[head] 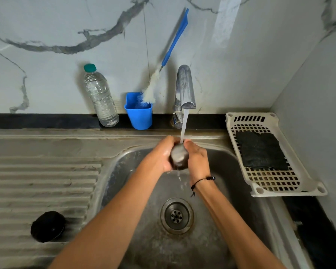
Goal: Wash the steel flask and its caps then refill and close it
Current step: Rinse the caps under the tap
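Note:
Over the sink basin (231, 171), both my hands clasp a steel object (179, 157), the flask or one of its steel caps; which one I cannot tell. Water from the tap (184, 88) falls onto its top and streams off below. My left hand (159, 155) grips its left side and my right hand (197, 160) grips its right side. A round black cap (47, 226) lies on the ribbed drainboard at lower left, apart from my hands.
A clear plastic water bottle (101, 98) with a green lid stands at the wall. Beside it a blue cup (139, 113) holds a blue-handled bottle brush (163, 61). A white slotted tray (270, 183) with a dark scrub pad (260, 150) sits right of the basin.

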A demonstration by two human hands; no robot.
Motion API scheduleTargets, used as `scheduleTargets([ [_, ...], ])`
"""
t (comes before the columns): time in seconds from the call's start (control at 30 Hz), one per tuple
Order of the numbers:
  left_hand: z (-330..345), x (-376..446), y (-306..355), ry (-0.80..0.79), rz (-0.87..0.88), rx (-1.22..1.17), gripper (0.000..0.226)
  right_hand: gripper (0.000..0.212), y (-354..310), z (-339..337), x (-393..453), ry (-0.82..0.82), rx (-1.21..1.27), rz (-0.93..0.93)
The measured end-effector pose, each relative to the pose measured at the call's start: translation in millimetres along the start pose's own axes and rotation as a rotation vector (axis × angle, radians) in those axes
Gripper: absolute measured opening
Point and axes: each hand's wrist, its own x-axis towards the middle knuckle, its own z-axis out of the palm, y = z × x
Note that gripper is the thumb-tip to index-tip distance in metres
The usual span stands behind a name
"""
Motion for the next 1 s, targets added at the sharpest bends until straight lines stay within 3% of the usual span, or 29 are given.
scheduleTargets([
  [0.07,8.7,3.8,-8.6,0.057,0.192,-0.006,0.025,0.028,-3.2,2.2,4.3,0.025,0.074,0.034],
  [0.17,14.6,11.5,-46.3,0.306,1.052,0.468,0.024,0.031,-13.3,4.0,14.5,0.046,0.176,0.122],
  [0.2,10.6,18.2,-55.5,0.319,1.235,0.636,0.026,0.032,-14.1,4.2,17.0,0.032,0.142,0.128],
  [0.23,6.8,25.6,-59.2,0.342,1.313,0.738,0.030,0.034,-12.9,4.7,17.8,0.018,0.137,0.131],
  [0.3,4.1,27.3,-54.6,0.401,1.192,0.708,0.032,0.039,-7.1,6.6,17.7,-0.042,0.141,0.130],
  [0.43,23.6,5.2,-29.5,0.320,0.627,0.397,0.021,0.046,3.0,1.4,17.6,-0.036,-0.039,-0.010],
  [0.53,24.5,-9.0,-0.9,0.087,0.068,0.122,0.021,0.055,10.9,-8.8,7.5,-0.021,-0.332,-0.414],
  [0.6,15.7,-17.8,12.4,-0.033,-0.123,0.067,0.027,0.066,15.5,-15.7,4.1,-0.061,-0.514,-0.722],
  [0.63,12.7,-16.8,15.1,-0.034,-0.143,0.073,0.027,0.073,19.7,-16.5,5.8,-0.105,-0.561,-0.771],
  [0.7,7.8,-2.9,9.1,0.069,0.030,0.306,0.025,0.075,17.4,-11.1,8.5,-0.179,-0.531,-0.561],
  [0.8,0.1,22.3,-22.1,0.330,0.834,0.926,0.023,0.071,5.2,0.9,18.7,-0.156,-0.195,0.074],
  [0.87,-8.1,25.7,-40.7,0.334,1.327,1.075,0.024,0.070,-4.0,0.8,24.7,-0.120,0.061,0.355],
  [0.9,-12.2,28.6,-48.6,0.350,1.477,1.091,0.025,0.068,-7.1,1.4,25.1,-0.117,0.127,0.390],
  [0.93,-13.3,28.6,-53.5,0.387,1.511,1.057,0.025,0.065,-8.7,2.3,23.3,-0.125,0.124,0.360],
  [1.0,-4.1,21.5,-51.3,0.461,1.303,0.869,0.023,0.059,-5.3,6.1,17.6,-0.078,0.057,0.258],
])
